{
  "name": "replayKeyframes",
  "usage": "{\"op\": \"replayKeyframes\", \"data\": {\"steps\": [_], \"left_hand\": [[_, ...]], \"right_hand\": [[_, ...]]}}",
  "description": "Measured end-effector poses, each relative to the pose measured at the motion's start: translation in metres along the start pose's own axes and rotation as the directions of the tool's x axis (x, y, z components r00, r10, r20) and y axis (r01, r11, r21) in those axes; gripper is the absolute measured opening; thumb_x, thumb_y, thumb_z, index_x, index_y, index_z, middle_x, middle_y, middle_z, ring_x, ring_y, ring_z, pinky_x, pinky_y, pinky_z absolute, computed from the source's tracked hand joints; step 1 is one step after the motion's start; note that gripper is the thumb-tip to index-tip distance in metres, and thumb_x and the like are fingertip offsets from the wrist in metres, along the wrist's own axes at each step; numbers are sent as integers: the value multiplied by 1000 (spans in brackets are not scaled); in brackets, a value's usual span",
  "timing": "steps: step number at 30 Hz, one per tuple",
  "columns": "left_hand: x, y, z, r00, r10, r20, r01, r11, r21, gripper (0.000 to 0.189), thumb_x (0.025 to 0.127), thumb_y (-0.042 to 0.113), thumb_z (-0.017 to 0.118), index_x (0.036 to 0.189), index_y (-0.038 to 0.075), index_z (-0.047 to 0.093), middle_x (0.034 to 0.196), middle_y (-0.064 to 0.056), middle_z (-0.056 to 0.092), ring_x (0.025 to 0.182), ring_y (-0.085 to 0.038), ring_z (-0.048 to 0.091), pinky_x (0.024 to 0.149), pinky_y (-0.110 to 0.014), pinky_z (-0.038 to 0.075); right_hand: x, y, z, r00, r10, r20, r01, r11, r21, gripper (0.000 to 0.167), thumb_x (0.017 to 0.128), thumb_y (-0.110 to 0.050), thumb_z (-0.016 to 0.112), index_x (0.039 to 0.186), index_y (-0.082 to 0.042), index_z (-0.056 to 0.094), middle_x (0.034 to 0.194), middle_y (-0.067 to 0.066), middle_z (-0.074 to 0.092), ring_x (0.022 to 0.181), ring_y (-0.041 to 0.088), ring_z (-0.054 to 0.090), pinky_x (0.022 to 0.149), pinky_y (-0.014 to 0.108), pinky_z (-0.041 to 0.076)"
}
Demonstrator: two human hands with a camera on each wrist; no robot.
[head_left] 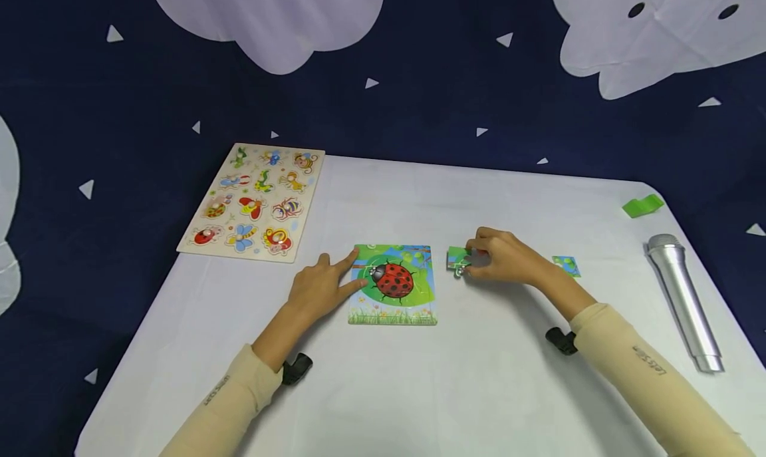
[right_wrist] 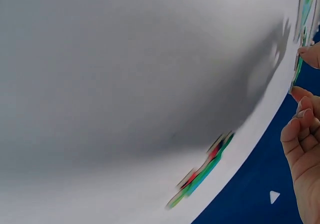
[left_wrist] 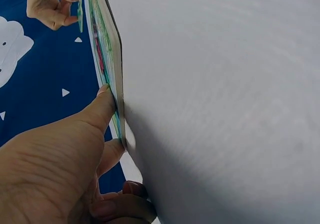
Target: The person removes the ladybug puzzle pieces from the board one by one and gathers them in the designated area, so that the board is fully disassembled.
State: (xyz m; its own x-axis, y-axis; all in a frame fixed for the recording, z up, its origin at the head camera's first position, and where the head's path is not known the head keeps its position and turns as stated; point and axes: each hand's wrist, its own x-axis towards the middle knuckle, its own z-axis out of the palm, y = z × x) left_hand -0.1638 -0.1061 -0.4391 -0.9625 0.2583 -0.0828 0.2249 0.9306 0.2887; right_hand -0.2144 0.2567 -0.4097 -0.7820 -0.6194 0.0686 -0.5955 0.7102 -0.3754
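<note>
Head view: a square ladybug puzzle lies flat on a white table, its red beetle picture facing up. At the puzzle's left edge, the left hand has thumb and forefinger straight and spread well apart, touching the puzzle without closing round it, seemingly to keep it from sliding. Just right of the puzzle, the right hand pinches a green puzzle piece, thumb and fingertips parted only by the piece's width. This hold on the edges probably keeps most of the printed face uncovered. Farther right of the puzzle lie a loose piece and a silver microphone. Behind and left of the puzzle is a wooden insect board, well apart, which leaves both hands room.
</note>
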Motion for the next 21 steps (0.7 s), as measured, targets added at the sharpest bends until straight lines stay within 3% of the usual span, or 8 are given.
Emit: {"op": "replayKeyframes", "data": {"steps": [11, 21], "left_hand": [[-1, 0, 1, 1000, 7, -16, -7, 1000, -1, 70, 92, 62, 58, 151, 28, 43, 102, -23, 59, 53, -24, 50, 47, -36, 42], [-1, 0, 1, 1000, 11, -22, -11, 1000, 6, 70, 91, 62, 59, 151, 29, 43, 101, -23, 59, 53, -23, 49, 48, -37, 43]], "right_hand": [[-5, 20, -5, 1000, -12, 14, 13, 999, -37, 31, 76, -17, 81, 101, -1, 72, 80, 1, 52, 71, 10, 45, 61, 25, 41], [1, 25, 2, 999, 17, 49, -15, 999, -39, 38, 76, -17, 79, 109, 1, 70, 81, 0, 50, 73, 11, 45, 64, 28, 41]]}}
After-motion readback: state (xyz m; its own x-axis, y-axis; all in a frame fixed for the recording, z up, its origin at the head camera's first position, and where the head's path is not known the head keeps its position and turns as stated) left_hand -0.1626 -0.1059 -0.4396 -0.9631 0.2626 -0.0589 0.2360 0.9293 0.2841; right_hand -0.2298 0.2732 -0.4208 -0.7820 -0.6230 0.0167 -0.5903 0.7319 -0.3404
